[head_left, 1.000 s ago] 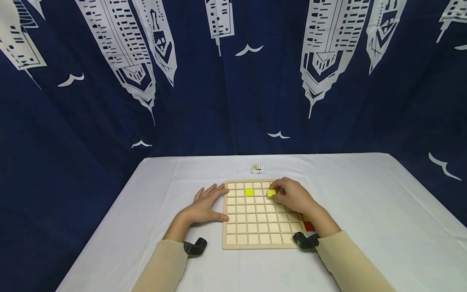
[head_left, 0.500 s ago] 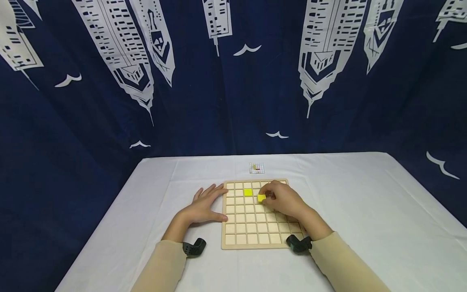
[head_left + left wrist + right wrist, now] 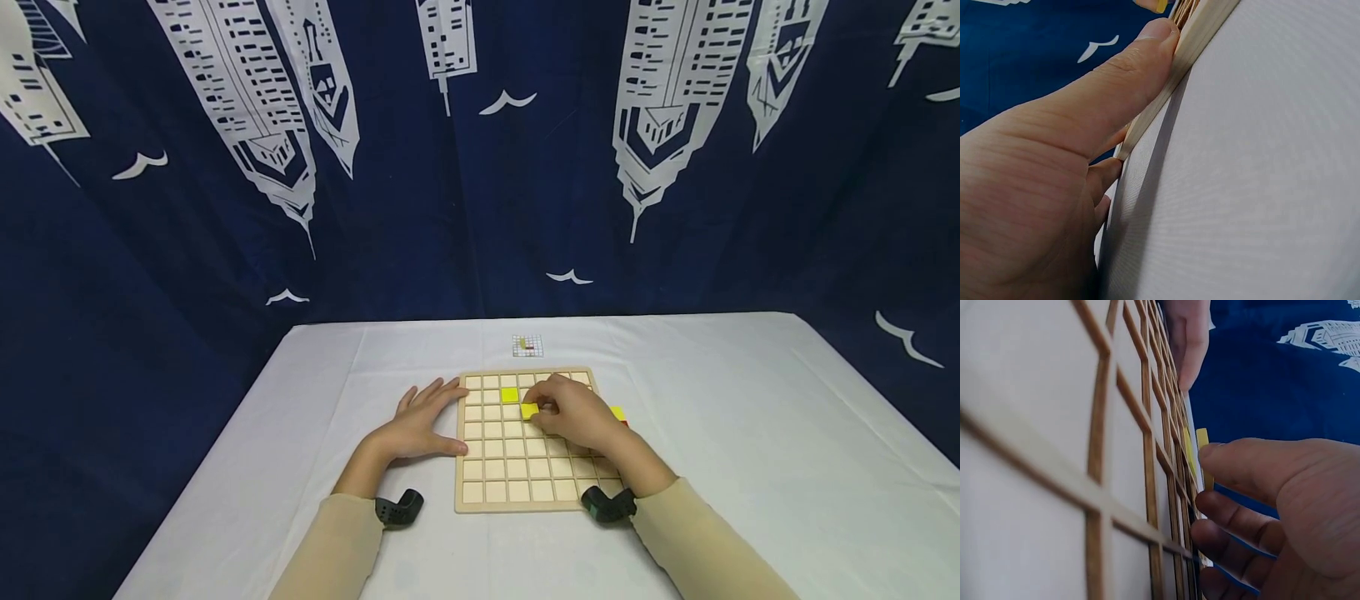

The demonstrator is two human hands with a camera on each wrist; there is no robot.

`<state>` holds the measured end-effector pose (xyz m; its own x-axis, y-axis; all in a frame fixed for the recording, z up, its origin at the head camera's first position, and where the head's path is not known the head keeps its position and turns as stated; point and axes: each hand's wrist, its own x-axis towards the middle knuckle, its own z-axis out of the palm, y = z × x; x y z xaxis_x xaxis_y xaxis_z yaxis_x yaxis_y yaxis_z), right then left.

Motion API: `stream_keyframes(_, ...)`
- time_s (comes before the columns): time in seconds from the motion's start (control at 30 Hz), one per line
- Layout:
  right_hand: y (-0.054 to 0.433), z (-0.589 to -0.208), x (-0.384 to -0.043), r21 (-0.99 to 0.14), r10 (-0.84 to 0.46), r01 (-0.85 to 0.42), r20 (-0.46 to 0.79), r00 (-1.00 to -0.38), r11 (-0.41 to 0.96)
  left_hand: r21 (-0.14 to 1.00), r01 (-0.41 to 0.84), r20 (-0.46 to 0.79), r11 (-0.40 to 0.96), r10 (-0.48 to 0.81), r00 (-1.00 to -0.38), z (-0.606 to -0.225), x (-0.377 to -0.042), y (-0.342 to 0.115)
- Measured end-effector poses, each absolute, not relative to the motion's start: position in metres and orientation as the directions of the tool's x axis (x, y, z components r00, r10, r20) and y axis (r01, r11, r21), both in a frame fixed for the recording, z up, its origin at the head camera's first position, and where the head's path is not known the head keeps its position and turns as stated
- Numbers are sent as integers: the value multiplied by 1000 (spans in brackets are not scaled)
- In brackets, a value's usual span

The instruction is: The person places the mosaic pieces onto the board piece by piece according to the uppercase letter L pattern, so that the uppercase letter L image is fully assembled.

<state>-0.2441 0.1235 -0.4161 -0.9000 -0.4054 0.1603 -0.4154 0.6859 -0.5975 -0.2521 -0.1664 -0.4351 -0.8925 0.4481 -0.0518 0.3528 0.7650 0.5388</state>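
A wooden grid board [image 3: 495,507] lies on the white table. My left hand [image 3: 423,429] rests at its left edge with fingers spread; in the left wrist view the thumb [image 3: 1141,53] touches the board's rim. My right hand [image 3: 577,412] pinches a yellow square tile [image 3: 529,411] between thumb and fingers, close over the grid. Seen from the right wrist, this yellow tile [image 3: 1204,450] stands on edge between the fingertips, just off the board. Another yellow tile [image 3: 510,395] sits in a cell of the second row, up and left of the held one.
Past the board's right edge, yellow and red tiles [image 3: 618,413] lie partly hidden behind my right hand. A small card with a coloured grid [image 3: 527,346] lies beyond the far edge. A dark blue curtain [image 3: 480,208] hangs behind the table.
My right hand has carried the yellow tile leftward and slightly nearer across the board, toward the tile lying there. The left hand has stayed at the board's edge.
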Motion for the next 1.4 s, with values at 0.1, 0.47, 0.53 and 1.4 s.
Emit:
stream_keyframes(0.1, 121, -416, -244, -578, -388, -407, 164, -907, 707, 539, 348, -53, 767, 444, -894, -435, -252, -166)
stream_keyframes(0.47, 114, -423, -245, -521, -349, -393, 186, -918, 757, 533, 359, -51, 766, 452, -890, -437, -255, -168)
stream_keyframes(0.53, 114, -423, -246, -533, -345, -392, 190, -919, 750, 530, 359, -50, 768, 451, -891, -438, -255, -167)
stream_keyframes(1.4, 115, -428, -245, -621, -408, -455, 228, -884, 639, 530, 365, -46, 765, 456, -889, -436, -253, -168)
